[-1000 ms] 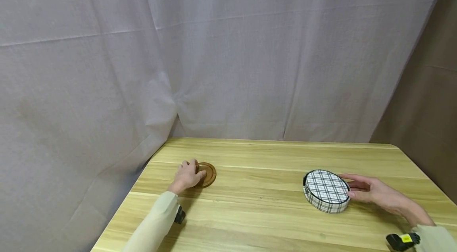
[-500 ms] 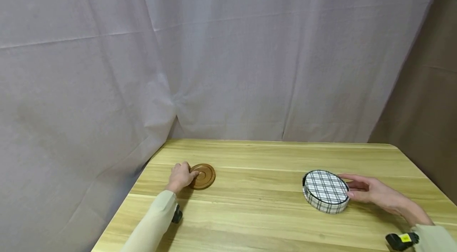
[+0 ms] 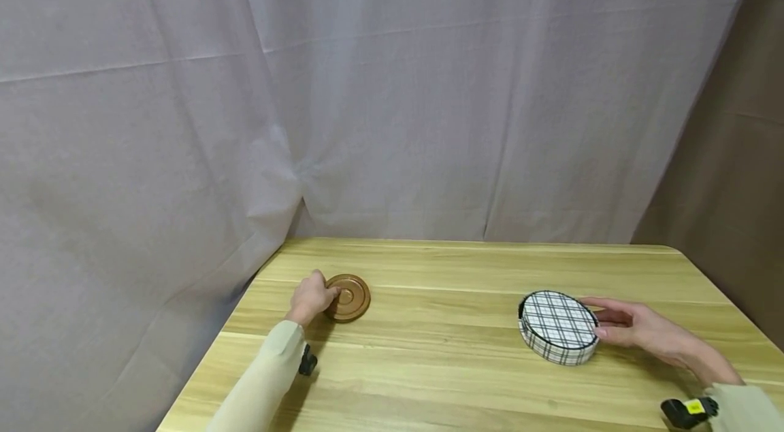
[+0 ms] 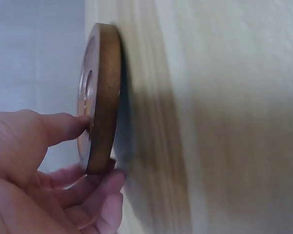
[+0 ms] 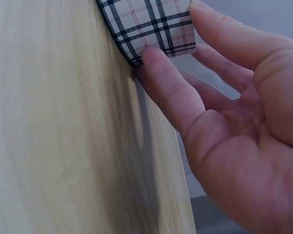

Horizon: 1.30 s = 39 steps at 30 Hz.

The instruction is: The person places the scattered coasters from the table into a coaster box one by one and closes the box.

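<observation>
At the table's left, my left hand (image 3: 311, 297) pinches the near-left edge of a round brown coaster (image 3: 348, 298) with concentric rings. In the left wrist view, the thumb presses the upper face of the coaster (image 4: 105, 97) and the other fingers reach under its rim; a gap shows between it and the table. On the right stands a round plaid coaster holder (image 3: 560, 323), white with black lines. My right hand (image 3: 649, 333) grips its right side, thumb nearer and fingers farther back. The right wrist view shows fingertips against the wall of the holder (image 5: 156, 24).
A wooden table (image 3: 441, 323) spans the space between both hands. Grey cloth (image 3: 392, 112) hangs behind it and along the left, with a brown cloth (image 3: 723, 146) at the right. A small black camera (image 3: 689, 413) is strapped near the right wrist.
My left fingers slid to the coaster's left edge, uncovering more of its face, then curled under it. The coaster has risen slightly from the table. My right hand and the plaid holder stayed still.
</observation>
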Motion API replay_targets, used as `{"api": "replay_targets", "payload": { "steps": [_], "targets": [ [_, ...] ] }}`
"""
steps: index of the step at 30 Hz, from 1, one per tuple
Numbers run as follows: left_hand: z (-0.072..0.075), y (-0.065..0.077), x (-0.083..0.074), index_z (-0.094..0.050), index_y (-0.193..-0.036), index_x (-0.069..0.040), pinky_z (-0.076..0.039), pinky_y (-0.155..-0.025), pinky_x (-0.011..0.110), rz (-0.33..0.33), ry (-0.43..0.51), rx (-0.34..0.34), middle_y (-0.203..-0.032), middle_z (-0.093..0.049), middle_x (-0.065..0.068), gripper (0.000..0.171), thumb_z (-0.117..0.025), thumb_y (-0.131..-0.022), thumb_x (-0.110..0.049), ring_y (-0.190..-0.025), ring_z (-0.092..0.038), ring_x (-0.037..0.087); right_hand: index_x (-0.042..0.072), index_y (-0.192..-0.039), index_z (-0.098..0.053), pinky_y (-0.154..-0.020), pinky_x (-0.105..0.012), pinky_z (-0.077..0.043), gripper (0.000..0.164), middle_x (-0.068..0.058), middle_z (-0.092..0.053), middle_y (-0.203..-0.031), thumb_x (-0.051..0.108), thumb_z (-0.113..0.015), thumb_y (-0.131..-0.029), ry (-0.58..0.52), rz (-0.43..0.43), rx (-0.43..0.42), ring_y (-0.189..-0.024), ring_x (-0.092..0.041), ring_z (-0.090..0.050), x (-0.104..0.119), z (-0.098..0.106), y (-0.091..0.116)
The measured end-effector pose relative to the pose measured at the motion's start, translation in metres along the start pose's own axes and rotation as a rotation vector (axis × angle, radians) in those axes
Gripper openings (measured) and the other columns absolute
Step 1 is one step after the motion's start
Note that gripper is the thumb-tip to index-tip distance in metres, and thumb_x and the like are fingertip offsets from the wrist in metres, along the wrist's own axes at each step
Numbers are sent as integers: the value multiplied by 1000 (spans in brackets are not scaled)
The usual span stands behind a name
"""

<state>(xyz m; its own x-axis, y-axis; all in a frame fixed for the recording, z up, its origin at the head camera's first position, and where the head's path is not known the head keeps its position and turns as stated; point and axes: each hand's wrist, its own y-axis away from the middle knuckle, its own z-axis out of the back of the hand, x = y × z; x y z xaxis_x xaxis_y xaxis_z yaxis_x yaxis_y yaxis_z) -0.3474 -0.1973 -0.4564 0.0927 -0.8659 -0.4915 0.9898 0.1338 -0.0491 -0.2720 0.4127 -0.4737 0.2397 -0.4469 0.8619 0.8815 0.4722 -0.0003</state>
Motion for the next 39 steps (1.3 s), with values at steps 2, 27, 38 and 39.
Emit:
{"api": "replay_targets", "payload": {
  "steps": [2, 27, 38, 39],
  "targets": [
    [2, 0, -1, -53, -92, -6, -40, -58, 33, -14, 25, -8, -79, -59, 8, 33, -74, -87, -31, -71, -54, 23, -7, -148, -30, -84, -18, -51, 58, 25, -59, -120, 9, -56, -98, 9, 3, -2, -109, 8, -56, 0, 0, 0],
    [6, 3, -53, -63, -105, -4, -46, -64, 27, -96, 353, 30, -92, -64, 13, 13, -56, -96, -10, -82, -57, 21, -7, -148, -30, -85, -19, -53, 60, 10, -58, -125, 12, -58, -98, 1, -26, -1, -108, 10, -56, 0, 0, -1],
    [-8, 10, -105, -62, -111, -1, -49, -58, 24, -191, 585, 108, -92, -63, 14, 17, -53, -98, -7, -75, -57, 16, -7, -148, -30, -84, -20, -53, 59, 23, -59, -121, 10, -57, -98, -11, -5, -9, -109, 9, -56, 0, 1, 2],
    [-10, 11, -110, -62, -112, -1, -49, -58, 23, -188, 609, 121, -92, -62, 13, 17, -52, -98, -7, -74, -57, 16, -6, -148, -31, -84, -20, -53, 59, 22, -59, -121, 10, -57, -98, -4, -7, -15, -109, 9, -56, 0, 1, 2]
  ]
}}
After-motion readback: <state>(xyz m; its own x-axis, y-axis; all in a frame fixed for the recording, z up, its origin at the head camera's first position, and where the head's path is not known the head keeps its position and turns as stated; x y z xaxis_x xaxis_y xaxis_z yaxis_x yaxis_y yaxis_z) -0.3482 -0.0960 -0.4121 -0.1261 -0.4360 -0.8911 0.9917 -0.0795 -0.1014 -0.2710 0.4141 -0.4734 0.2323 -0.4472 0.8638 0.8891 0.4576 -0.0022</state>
